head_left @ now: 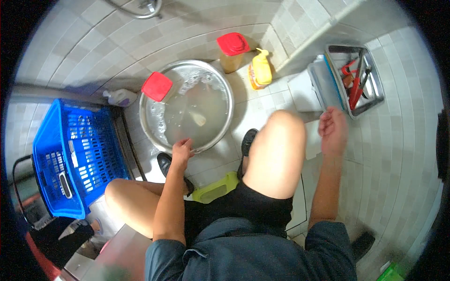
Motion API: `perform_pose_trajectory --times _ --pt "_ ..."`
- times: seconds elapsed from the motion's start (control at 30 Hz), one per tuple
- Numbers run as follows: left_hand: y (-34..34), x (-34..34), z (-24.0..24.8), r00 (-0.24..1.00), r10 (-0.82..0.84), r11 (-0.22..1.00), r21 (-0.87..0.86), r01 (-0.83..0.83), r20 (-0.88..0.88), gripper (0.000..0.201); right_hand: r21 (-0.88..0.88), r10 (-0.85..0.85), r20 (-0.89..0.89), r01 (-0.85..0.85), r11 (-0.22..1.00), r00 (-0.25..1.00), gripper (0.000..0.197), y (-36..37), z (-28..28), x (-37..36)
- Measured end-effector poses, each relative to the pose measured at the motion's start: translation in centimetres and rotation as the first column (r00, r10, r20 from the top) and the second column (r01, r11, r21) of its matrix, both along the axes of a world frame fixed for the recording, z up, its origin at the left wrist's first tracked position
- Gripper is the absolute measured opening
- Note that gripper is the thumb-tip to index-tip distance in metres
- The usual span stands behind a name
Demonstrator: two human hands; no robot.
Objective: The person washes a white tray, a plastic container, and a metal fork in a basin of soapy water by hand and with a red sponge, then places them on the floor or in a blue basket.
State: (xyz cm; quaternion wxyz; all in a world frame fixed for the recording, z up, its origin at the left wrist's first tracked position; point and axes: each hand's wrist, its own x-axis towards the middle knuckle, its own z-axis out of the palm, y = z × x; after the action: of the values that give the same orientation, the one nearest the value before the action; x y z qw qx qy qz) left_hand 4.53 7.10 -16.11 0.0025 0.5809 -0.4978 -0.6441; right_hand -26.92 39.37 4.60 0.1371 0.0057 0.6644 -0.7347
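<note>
My left hand [183,149] is at the near rim of a round metal basin [229,110], its fingers curled together; whatever is in them, if anything, is hidden. Cloudy, soapy water [180,124] fills the basin, with foam along the edges and a pale object [198,118] I cannot identify. A clear container with a red lid [157,86] sits at the basin's upper left edge. Off to the right, my right hand [333,130] is blurred by motion beside clear plastic containers [326,84]. Its fingers look bent, but their grip is unclear.
Behind the basin stand a red-lidded jar [233,51] and a yellow pump bottle [260,70]. Red-handled tools [357,86] lie in a metal tray [380,96] at right. A blue basket [61,140] and a white bottle [119,97] are at left. A green stool [215,188] is below me.
</note>
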Motion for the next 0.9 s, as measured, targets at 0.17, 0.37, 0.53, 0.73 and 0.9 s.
perform_pose_trajectory --times 0.17,0.37,0.53,0.73,0.9 --pt "-1.9 -1.9 -3.8 0.982 0.166 0.985 0.064 -0.161 -0.086 0.039 0.418 0.535 -0.118 -0.446 0.791 0.837 0.023 -11.3 5.4 0.8" --pt "-7.2 -2.4 -9.1 0.940 0.291 0.957 0.038 -0.289 -0.177 0.036 0.674 0.960 0.264 -0.730 -0.116 0.091 0.033 -23.5 -2.7 2.6" --pt "-12.8 -6.6 -6.0 0.986 0.115 0.699 -0.715 0.006 0.120 0.095 0.789 0.960 0.273 -0.557 -0.261 -0.064 0.037 -26.8 -11.4 4.1" --pt "-21.8 -10.8 0.7 0.742 -0.188 0.186 -0.719 0.670 0.643 0.134 0.669 0.847 0.515 -0.554 -0.495 -0.133 0.039 -28.8 -15.8 4.4" --pt "-24.1 -12.5 0.4 0.516 -0.382 0.177 -0.488 0.855 0.766 0.144 0.628 0.905 0.426 -0.723 -0.288 0.009 0.039 -28.7 -17.6 4.2"
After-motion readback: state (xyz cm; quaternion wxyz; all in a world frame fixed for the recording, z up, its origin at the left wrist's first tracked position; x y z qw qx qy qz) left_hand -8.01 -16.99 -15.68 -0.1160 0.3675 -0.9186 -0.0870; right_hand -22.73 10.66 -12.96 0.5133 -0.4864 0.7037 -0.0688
